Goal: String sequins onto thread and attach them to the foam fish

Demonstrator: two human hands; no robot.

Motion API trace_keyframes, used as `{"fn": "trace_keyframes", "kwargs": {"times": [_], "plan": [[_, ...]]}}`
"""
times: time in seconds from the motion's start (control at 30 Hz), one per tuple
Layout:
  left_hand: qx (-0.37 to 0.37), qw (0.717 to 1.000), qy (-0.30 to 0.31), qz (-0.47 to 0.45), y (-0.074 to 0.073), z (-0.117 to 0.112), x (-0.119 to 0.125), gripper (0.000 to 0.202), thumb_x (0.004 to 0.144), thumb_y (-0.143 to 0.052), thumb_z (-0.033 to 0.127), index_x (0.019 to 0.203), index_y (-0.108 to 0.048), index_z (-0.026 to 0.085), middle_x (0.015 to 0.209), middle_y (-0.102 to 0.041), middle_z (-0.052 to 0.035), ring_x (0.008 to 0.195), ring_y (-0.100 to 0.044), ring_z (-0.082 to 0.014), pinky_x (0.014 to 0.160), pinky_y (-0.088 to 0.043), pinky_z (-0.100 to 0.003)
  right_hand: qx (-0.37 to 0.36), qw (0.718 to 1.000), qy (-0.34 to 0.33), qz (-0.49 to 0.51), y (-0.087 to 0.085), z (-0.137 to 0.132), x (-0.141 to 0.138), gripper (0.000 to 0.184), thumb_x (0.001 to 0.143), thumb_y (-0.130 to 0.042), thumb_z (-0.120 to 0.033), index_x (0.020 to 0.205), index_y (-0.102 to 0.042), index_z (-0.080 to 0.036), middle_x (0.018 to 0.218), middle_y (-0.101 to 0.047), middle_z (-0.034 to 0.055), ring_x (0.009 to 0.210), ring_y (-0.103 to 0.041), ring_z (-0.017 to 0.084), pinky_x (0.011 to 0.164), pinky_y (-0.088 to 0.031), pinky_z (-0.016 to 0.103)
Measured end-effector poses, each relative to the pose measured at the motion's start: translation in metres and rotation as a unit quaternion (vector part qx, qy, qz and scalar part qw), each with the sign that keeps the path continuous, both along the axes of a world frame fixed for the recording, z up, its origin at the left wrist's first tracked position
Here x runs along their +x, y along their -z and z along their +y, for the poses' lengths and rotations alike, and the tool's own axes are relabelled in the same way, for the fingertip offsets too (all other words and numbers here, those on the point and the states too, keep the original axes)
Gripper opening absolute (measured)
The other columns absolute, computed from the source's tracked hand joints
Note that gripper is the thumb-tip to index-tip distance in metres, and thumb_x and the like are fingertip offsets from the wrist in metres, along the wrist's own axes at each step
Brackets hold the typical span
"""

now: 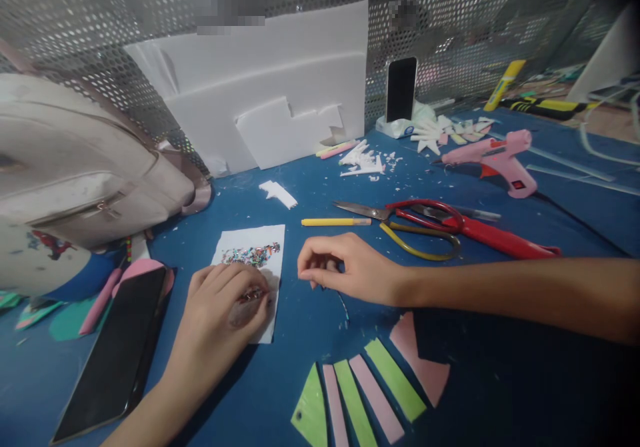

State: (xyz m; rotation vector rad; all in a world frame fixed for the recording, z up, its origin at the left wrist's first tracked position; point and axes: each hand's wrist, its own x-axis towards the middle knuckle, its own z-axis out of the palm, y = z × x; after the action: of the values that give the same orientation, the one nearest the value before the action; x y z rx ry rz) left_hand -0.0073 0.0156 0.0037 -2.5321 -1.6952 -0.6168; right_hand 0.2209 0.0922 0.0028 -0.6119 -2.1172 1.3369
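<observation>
My left hand (227, 297) rests over a white sheet of paper (277, 250), its thumb and fingertips drawn together. Small multicoloured beads or sequins (253, 254) lie heaped on that sheet, and some shiny bits show between thumb and fingers; what they pinch cannot be made out. Just right of the paper, my right hand (350, 267) is closed in a pinch. From beneath it a thin strand (344, 307) with tiny bits on it trails down. Below lie green strips (395, 377) and pink strips (376, 397) in a fish-like row, with a pink tail-shaped piece (417, 360).
Beyond my hands are a yellow pen (335, 222), large scissors (390, 212) and a pink glue gun (495, 157). A black phone (115, 354) lies at left near a pale backpack (90, 160). White boards (270, 80) and another phone (401, 90) stand behind.
</observation>
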Motion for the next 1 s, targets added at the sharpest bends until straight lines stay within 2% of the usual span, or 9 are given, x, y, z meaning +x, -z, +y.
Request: {"fn": "trace_keyframes", "kwargs": {"times": [0.23, 0.33, 0.47, 0.53, 0.73, 1.0], "plan": [[-0.040, 0.994, -0.016, -0.099, 0.001, -0.001, 0.000, 0.006, 0.085, -0.057, 0.018, 0.080, -0.056, 0.022, 0.079, -0.062, 0.0020, 0.075, -0.056, -0.0166, 0.078, -0.040, -0.033, 0.025, 1.000, 0.012, 0.001, 0.003, 0.000, 0.000, 0.004, 0.088, -0.058, -0.016, 0.084, -0.060, -0.015, 0.075, -0.060, -0.0014, 0.060, -0.047, 0.006, 0.054, -0.036, 0.019], [-0.080, 0.979, -0.020, -0.186, 0.002, -0.004, 0.002, 0.005, 0.085, -0.059, 0.018, 0.083, -0.059, 0.023, 0.081, -0.063, 0.0022, 0.076, -0.058, -0.0148, 0.072, -0.044, -0.028, 0.050, 0.999, 0.016, 0.011, 0.004, 0.000, 0.000, 0.004, 0.087, -0.058, -0.015, 0.083, -0.059, -0.015, 0.074, -0.058, -0.0020, 0.060, -0.047, 0.006, 0.054, -0.037, 0.019], [-0.115, 0.952, -0.012, -0.284, 0.003, -0.010, 0.003, 0.008, 0.085, -0.062, 0.018, 0.082, -0.063, 0.024, 0.086, -0.066, 0.0018, 0.085, -0.062, -0.0143, 0.078, -0.048, -0.027, 0.116, 0.992, 0.019, 0.041, 0.004, -0.003, 0.002, 0.006, 0.083, -0.059, -0.011, 0.080, -0.057, -0.016, 0.075, -0.057, -0.0024, 0.063, -0.049, 0.006, 0.058, -0.038, 0.019], [-0.126, 0.941, -0.017, -0.313, 0.004, -0.012, 0.005, 0.008, 0.084, -0.064, 0.018, 0.079, -0.064, 0.024, 0.084, -0.067, 0.0015, 0.084, -0.063, -0.0144, 0.076, -0.050, -0.026, 0.148, 0.987, 0.017, 0.051, 0.003, -0.005, 0.002, 0.007, 0.082, -0.059, -0.010, 0.079, -0.056, -0.016, 0.075, -0.057, -0.0023, 0.064, -0.050, 0.007, 0.060, -0.039, 0.019], [-0.133, 0.928, -0.067, -0.342, 0.004, -0.015, 0.010, 0.005, 0.080, -0.070, 0.024, 0.080, -0.065, 0.022, 0.079, -0.066, -0.0009, 0.078, -0.063, -0.0157, 0.068, -0.051, -0.026, 0.207, 0.977, 0.016, 0.058, 0.005, -0.008, 0.004, 0.010, 0.081, -0.059, -0.012, 0.076, -0.052, -0.018, 0.073, -0.056, -0.0022, 0.066, -0.051, 0.009, 0.063, -0.040, 0.021], [-0.139, 0.923, -0.065, -0.353, 0.003, -0.015, 0.011, 0.005, 0.080, -0.069, 0.022, 0.081, -0.065, 0.025, 0.080, -0.066, 0.0013, 0.079, -0.063, -0.0133, 0.068, -0.051, -0.023, 0.212, 0.975, 0.002, 0.060, 0.007, -0.009, 0.005, 0.011, 0.081, -0.058, -0.011, 0.076, -0.051, -0.018, 0.072, -0.056, -0.0023, 0.065, -0.051, 0.009, 0.063, -0.040, 0.021]]}}
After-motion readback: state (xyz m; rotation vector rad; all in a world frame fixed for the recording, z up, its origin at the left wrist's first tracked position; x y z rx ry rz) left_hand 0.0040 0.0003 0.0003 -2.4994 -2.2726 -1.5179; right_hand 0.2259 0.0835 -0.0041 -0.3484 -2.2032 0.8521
